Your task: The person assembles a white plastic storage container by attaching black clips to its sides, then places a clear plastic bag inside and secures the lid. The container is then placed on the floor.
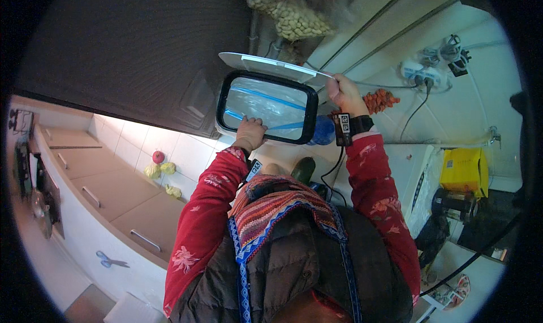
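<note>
A deep container with a rounded rectangular black rim (311, 111) stands in front of me. Inside it lies a clear plastic bag (266, 109) with blue strips along its opening. My left hand (250, 134) reaches over the near rim, its fingers closed at the blue-edged side of the bag; the fingertips are partly hidden. Tilted up along the far side is a white lid (271, 66). My right hand (345, 94) grips that lid at its right end. Below my right wrist, beside the container, sits a blue rounded object (322, 130).
A large dark panel (141, 51) rises at the left front. A bag of peanuts (294, 20) is beyond the lid. Plugs and cables (427, 77) are at the right. Low cabinets (107, 187) run along the left, with scissors (110, 259) on the counter. Vegetables (161, 167) lie on the floor tiles.
</note>
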A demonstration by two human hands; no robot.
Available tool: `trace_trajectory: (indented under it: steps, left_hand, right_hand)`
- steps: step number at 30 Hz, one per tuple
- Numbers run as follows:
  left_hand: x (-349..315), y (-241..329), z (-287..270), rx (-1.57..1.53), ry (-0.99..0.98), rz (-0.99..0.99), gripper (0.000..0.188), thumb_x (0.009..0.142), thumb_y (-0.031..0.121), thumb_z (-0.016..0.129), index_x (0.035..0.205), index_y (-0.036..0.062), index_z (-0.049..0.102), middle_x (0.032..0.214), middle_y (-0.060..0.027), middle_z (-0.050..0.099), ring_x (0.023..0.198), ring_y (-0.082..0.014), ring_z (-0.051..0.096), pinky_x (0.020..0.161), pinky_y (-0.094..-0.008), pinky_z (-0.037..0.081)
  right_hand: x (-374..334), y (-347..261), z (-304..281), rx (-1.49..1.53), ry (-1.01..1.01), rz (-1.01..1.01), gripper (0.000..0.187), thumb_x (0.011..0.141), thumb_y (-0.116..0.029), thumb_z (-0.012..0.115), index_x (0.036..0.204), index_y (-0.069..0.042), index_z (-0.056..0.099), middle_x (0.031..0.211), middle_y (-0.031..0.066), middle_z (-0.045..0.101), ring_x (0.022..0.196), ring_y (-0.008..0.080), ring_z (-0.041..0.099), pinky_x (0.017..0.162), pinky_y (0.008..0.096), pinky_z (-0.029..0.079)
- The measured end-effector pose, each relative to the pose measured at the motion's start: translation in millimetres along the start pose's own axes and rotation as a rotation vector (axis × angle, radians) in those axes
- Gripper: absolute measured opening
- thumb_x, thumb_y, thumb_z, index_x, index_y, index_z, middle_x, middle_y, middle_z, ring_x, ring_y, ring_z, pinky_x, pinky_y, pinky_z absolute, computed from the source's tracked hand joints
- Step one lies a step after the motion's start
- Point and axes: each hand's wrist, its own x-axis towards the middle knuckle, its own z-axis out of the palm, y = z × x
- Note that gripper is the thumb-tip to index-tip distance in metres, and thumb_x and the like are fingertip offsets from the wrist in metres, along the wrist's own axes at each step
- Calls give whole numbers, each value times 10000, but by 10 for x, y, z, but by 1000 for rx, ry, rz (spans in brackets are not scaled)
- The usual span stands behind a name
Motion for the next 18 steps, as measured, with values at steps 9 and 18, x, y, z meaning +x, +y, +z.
trace_trajectory:
  steps: [9, 18]
  left_hand:
    - [25, -78, 123, -71, 45, 83, 241, 755, 311, 626, 890, 113, 640, 897, -81, 626, 891, -273, 585, 776, -389, 448]
    - [77, -97, 153, -125, -67, 51, 223, 794, 293, 578, 962, 167, 651, 885, -100, 646, 861, -299, 605, 732, -419, 477]
  right_hand:
    - [132, -22, -33, -91, 5, 3, 144, 867, -93, 439, 892, 3, 544, 565, 33, 503, 465, 151, 481, 439, 246, 415]
    - [168, 17, -55, -132, 83, 5, 146, 866, -90, 448, 838, -8, 566, 557, 34, 506, 470, 146, 488, 444, 247, 423]
